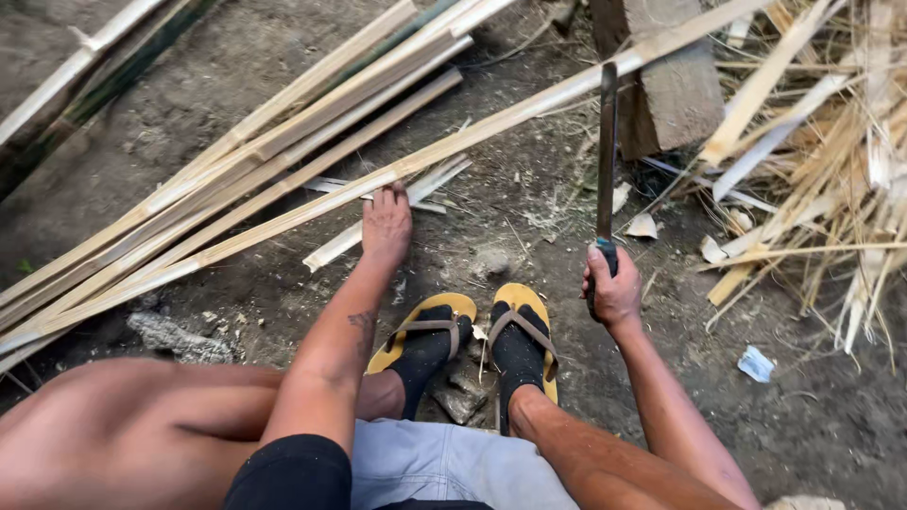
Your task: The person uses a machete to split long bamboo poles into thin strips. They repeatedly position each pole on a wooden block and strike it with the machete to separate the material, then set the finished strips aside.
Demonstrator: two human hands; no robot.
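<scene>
Head camera looked down on a seated person's two bare hands over a dirt floor (236,123). The left hand (387,222) reached forward with its grip released, fingers spread flat on a long split bamboo strip (491,123) that ran diagonally from the lower left up to the upper right. The right hand (612,288) had its grip clenched around the dark handle of a machete (607,151), whose blade stood nearly upright with its tip crossing the same strip near a wooden block (671,85). More bamboo slats (283,142) lay bundled beside the strip on the left, and a heap of pale shavings (822,170) lay to the right. Feet in dark socks and yellow sandals (515,326) rested between the hands
</scene>
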